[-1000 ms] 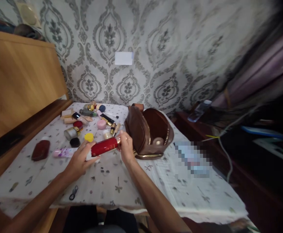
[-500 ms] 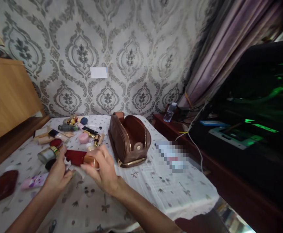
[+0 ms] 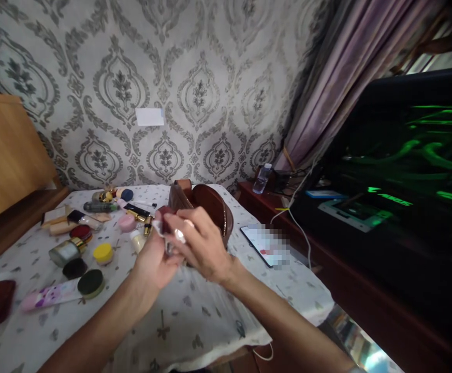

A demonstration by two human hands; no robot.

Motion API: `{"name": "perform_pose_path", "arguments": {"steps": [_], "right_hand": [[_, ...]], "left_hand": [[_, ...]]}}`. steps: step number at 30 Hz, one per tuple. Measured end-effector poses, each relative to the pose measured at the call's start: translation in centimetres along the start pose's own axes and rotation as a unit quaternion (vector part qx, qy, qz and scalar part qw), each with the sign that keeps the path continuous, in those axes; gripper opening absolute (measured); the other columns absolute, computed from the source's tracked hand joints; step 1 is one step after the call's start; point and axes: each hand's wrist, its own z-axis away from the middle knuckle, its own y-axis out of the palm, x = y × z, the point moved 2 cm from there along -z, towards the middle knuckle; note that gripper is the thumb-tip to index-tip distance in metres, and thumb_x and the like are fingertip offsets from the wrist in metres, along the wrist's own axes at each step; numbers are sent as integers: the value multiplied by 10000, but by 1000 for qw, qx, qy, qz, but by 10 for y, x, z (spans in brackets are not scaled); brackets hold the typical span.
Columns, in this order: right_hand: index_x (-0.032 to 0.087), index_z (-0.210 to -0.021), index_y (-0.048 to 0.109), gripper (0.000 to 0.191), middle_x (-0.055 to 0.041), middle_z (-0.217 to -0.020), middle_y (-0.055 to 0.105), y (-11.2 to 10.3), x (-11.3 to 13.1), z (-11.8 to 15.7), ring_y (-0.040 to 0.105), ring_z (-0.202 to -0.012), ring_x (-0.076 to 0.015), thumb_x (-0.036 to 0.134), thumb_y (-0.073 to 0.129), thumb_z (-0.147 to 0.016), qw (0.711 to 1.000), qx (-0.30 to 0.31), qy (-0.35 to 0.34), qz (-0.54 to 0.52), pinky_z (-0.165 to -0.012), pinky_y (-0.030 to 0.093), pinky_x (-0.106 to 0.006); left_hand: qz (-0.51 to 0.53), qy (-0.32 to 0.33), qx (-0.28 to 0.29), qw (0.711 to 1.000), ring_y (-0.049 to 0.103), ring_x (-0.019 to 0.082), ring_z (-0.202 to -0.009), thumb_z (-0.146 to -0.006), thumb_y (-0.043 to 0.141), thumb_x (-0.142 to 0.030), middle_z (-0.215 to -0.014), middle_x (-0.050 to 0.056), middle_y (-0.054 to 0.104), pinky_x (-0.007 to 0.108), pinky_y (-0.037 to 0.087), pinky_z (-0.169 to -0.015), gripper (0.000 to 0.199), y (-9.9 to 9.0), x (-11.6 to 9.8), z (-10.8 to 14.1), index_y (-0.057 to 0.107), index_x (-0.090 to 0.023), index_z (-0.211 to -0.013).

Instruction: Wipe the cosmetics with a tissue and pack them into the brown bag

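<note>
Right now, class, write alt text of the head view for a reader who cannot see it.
A person's left hand and right hand hold a blurred, partly hidden dark red object before an open brown bag. Cosmetics lie left on the patterned cloth, a phone right.

Red bottle (image 3: 165, 216) — blurred, partly behind right hand (image 3: 204, 246)

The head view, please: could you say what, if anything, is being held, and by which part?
The left hand and right hand hold a dark red item; fingers and blur hide which part each grips.
</note>
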Motion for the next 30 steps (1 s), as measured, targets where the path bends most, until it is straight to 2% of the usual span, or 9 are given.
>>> {"name": "perform_pose_path", "arguments": {"steps": [4, 6, 8, 12, 13, 15, 18, 23, 30], "right_hand": [[205, -1235, 589, 299, -60, -968, 628, -32, -33, -19, 607, -875, -193, 367, 517, -994, 990, -32, 132, -43, -776, 532, -335], [212, -1213, 584, 297, -49, -961, 635, -48, -49, -28, 613, -852, -192, 387, 540, -977, 981, -67, 176, -52, -772, 531, -344], [216, -1183, 584, 290, -49, -972, 641, -58, -64, -35, 617, -875, -200, 407, 543, -968, 976, -89, 192, -43, -785, 523, -350], [203, -1125, 587, 263, -51, -958, 646, -59, -95, -39, 613, -905, -207, 404, 528, -966, 978, -74, 194, -19, -807, 490, -338], [196, -1115, 586, 259, -54, -958, 651, -54, -103, -36, 612, -903, -207, 397, 525, -965, 979, -61, 196, -18, -803, 481, -330], [184, -1106, 582, 252, -59, -968, 663, -41, -122, -29, 609, -892, -201, 381, 520, -962, 978, -21, 206, -23, -786, 463, -309], [170, -1087, 580, 214, -57, -952, 675, -17, -148, -13, 600, -845, -188, 333, 517, -963, 968, 87, 237, -10, -754, 430, -282], [180, -1058, 601, 141, -76, -1014, 678, 11, -171, 6, 596, -895, -204, 263, 575, -947, 915, 322, 230, 83, -731, 371, -281], [192, -1122, 600, 196, -91, -1100, 692, 14, -179, -3, 610, -998, -227, 302, 589, -960, 881, 408, 211, 115, -719, 347, -287]], "left_hand": [[-144, 22, 119, 982, 399, 37, -384, -890, 665, -394, -608, -48, 543, 123, 251, -331, 281, 27, 1, -7, 560, -164, -768], [-306, 75, 165, 935, 461, 67, -432, -885, 639, -424, -604, -18, 570, 145, 281, -366, 300, 30, -6, -21, 609, -155, -757], [-506, 172, 182, 826, 590, 122, -586, -909, 570, -339, -681, 20, 644, 186, 422, -500, 230, 32, -17, -36, 684, -153, -836], [-818, 267, 151, 487, 689, 227, -886, -885, 464, -130, -934, 71, 754, 339, 500, -825, 396, 43, -30, -54, 680, -202, -1209], [-857, 261, 139, 422, 696, 243, -885, -887, 454, -126, -947, 80, 760, 359, 498, -828, 414, 45, -31, -55, 674, -207, -1228], [-899, 245, 129, 338, 705, 259, -831, -903, 429, -138, -901, 84, 760, 362, 503, -771, 379, 45, -32, -53, 700, -201, -1162], [-900, 275, 150, 305, 698, 247, -764, -936, 364, -153, -849, 74, 742, 329, 492, -670, 370, 32, -32, -46, 696, -179, -1095], [-839, 370, 200, 346, 703, 180, -799, -992, 307, -186, -999, 76, 746, 271, 506, -668, 420, -3, -37, -42, 606, -161, -1285], [-818, 395, 207, 364, 699, 155, -797, -1005, 343, -179, -1000, 71, 736, 244, 533, -675, 406, -19, -35, -45, 570, -166, -1342]]}}
